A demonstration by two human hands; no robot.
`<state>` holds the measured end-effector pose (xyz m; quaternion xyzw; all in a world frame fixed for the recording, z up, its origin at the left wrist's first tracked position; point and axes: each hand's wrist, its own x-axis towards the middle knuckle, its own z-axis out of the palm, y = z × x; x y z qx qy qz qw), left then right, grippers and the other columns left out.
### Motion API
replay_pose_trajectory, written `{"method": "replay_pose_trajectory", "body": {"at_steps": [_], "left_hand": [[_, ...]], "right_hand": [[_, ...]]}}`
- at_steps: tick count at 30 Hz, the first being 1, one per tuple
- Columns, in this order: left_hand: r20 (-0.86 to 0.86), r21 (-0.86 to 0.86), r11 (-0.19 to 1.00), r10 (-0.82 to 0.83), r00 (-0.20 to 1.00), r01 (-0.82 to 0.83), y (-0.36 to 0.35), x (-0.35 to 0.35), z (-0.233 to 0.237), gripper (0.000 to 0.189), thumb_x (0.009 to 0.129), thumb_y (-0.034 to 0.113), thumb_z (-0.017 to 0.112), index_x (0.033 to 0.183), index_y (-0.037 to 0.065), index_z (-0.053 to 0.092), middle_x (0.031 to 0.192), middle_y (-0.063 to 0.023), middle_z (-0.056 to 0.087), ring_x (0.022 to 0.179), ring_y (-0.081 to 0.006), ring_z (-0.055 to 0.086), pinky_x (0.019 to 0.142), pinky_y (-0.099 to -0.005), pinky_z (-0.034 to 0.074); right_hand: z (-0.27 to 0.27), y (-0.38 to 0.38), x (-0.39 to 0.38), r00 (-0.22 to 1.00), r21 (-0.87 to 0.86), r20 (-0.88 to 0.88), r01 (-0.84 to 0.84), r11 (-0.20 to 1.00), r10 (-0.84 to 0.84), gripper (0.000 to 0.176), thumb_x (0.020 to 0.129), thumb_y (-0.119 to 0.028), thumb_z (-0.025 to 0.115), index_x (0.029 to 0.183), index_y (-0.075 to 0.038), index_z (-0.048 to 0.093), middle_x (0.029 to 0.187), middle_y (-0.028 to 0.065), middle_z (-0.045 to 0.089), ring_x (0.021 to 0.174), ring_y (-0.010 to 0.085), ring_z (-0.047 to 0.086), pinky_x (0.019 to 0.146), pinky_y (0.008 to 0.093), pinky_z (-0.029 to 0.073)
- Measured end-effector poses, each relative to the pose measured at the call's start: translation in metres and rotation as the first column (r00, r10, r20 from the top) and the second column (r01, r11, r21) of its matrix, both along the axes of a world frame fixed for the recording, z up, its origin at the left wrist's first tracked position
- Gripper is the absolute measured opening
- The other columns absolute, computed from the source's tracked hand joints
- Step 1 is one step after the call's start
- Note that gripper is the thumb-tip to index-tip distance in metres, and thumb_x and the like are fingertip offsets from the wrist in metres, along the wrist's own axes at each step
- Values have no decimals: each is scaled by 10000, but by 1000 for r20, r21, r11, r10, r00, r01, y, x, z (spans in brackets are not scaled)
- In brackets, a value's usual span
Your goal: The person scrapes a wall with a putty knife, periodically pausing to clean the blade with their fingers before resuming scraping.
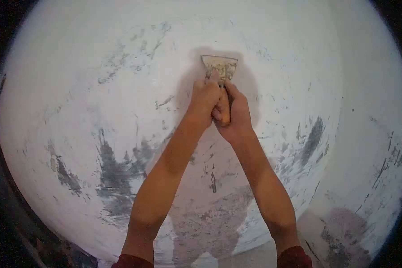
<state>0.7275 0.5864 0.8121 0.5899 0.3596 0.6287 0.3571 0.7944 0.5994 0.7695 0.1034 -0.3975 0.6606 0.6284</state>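
Observation:
Both my hands grip one scraper (pixel 221 66), a putty-knife type with a wide, stained metal blade and an orange-brown handle (pixel 225 109). Its blade points up, with the broad edge against or close over the white wall (pixel 272 49). My left hand (pixel 205 99) is closed around the handle from the left, one finger stretched up onto the blade. From the right, my right hand (pixel 237 114) wraps the handle, its thumb near the blade's base. The palms hide part of the handle.
Grey patches (pixel 116 169) show on the wall at lower left, and another grey streak (pixel 313 138) at right. A wall corner runs down the right side. Dark shapes line the lower left edge. My shadow falls on the wall below my hands.

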Motion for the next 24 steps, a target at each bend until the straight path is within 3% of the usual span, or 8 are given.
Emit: {"method": "replay_pose_trajectory", "body": {"at_steps": [1, 4, 13, 18, 21, 24], "left_hand": [[6, 39, 999, 1, 1000, -1, -2, -3, 8, 247, 899, 281, 397, 857, 54, 484, 578, 3, 440, 371, -72, 355, 279, -241, 273], [27, 158, 987, -29, 999, 25, -1, -16, 30, 204, 893, 235, 390, 851, 57, 481, 573, 5, 431, 381, -69, 353, 289, -217, 269], [17, 204, 967, -156, 988, 149, -6, -48, 71, 160, 845, 158, 370, 739, 74, 455, 510, 3, 391, 354, -63, 313, 277, -208, 230], [96, 198, 971, -153, 984, 132, -6, -68, 79, 176, 841, 173, 386, 719, 71, 460, 482, 28, 371, 331, -49, 296, 260, -204, 225], [62, 207, 965, -177, 982, 161, -1, -80, 84, 111, 754, 71, 353, 706, 52, 452, 552, -41, 409, 422, -108, 323, 343, -242, 232], [66, 267, 937, -250, 966, 224, 2, -81, 86, 173, 835, 193, 443, 724, 66, 483, 470, 28, 390, 299, -47, 294, 245, -203, 240]], "right_hand": [[9, 0, -4, 1000, 8, 7, -6, 1000, 6, 180, 911, -239, 382, 877, -75, 449, 647, 7, 481, 472, 84, 449, 351, 219, 352], [38, -3, -16, 995, 70, 76, 54, 996, -59, 241, 911, -247, 357, 801, -66, 470, 627, 25, 482, 408, 115, 402, 361, 216, 355], [87, -1, -42, 983, 183, 123, 114, 977, -138, 178, 886, -166, 354, 767, -70, 444, 610, 12, 452, 436, 96, 391, 353, 215, 322], [97, -15, -61, 971, 153, 169, 143, 978, -169, 165, 867, -146, 369, 733, -74, 431, 582, 8, 434, 439, 98, 394, 348, 213, 302], [102, -18, -73, 955, 103, 168, 229, 968, -244, 153, 851, -142, 409, 713, -76, 427, 581, 11, 436, 426, 102, 384, 339, 208, 294], [107, -25, -74, 942, 20, 196, 275, 961, -273, 145, 841, -132, 422, 707, -78, 427, 574, 13, 437, 414, 105, 374, 326, 208, 280]]}}
